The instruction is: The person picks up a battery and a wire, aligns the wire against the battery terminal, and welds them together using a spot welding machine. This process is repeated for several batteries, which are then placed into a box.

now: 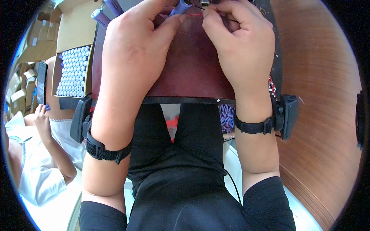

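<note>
At the top edge of the head view, my left hand (133, 46) is closed around a blue-purple cylindrical battery cell (179, 8), thumb against its side. My right hand (246, 42) pinches a thin red wire (194, 14) between thumb and forefinger; the wire stretches across from the cell. A dark wire and a shiny metal piece (205, 2) show by the right fingertips, cut off by the picture's edge. Two more battery cells, one (100, 17) beside my left knuckles and another (114, 6) just beyond it, lie left of that hand. A dark red work surface (189, 73) is under both hands.
An open cardboard box (55, 82) filled with rows of upright cells stands at the left. Further left sits a person in white (42, 173), with a phone (41, 82) nearby. Below the table's right front edge are many small purple pieces (227, 118). A wooden surface (320, 115) extends along the right.
</note>
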The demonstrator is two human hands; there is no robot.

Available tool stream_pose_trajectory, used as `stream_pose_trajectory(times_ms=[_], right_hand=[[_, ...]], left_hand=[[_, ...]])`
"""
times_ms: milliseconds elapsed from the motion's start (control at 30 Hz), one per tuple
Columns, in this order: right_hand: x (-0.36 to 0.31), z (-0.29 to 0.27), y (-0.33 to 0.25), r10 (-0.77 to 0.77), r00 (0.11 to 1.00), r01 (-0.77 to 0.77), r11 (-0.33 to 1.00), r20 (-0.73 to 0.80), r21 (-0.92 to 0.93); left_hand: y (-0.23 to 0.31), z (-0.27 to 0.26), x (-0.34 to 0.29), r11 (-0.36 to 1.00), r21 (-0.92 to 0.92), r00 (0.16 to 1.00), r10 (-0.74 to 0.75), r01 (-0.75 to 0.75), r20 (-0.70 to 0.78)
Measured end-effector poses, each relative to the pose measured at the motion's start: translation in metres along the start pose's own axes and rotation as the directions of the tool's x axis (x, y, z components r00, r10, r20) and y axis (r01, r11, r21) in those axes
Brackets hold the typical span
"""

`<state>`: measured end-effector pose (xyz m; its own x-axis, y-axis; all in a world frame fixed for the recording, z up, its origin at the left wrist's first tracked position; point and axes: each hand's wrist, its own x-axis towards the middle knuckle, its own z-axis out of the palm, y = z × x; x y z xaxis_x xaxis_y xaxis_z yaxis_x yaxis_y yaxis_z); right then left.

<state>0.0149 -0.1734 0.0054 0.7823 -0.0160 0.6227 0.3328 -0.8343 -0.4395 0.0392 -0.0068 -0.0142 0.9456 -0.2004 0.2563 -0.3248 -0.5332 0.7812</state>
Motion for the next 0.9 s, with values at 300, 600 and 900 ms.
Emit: stream_pose_trajectory(times_ms=[300,600,900], right_hand=[[-0.011,0.0,0.018,0.077,0.986,-0.111,0.965,0.147,0.236],[-0.088,-0.145,0.001,0.056,0.959,-0.106,0.98,0.276,0.17],[-0.263,-0.206,0.066,0.75,0.548,-0.681,0.657,0.371,-0.323]], left_hand=[[0.003,-0.007,-0.001,0.987,-0.123,0.994,0.105,-0.1,0.037],[-0.011,-0.053,-0.047,0.979,-0.183,0.944,0.02,-0.085,-0.33],[-0.068,-0.059,0.01,0.995,-0.023,0.983,-0.097,0.095,-0.154]])
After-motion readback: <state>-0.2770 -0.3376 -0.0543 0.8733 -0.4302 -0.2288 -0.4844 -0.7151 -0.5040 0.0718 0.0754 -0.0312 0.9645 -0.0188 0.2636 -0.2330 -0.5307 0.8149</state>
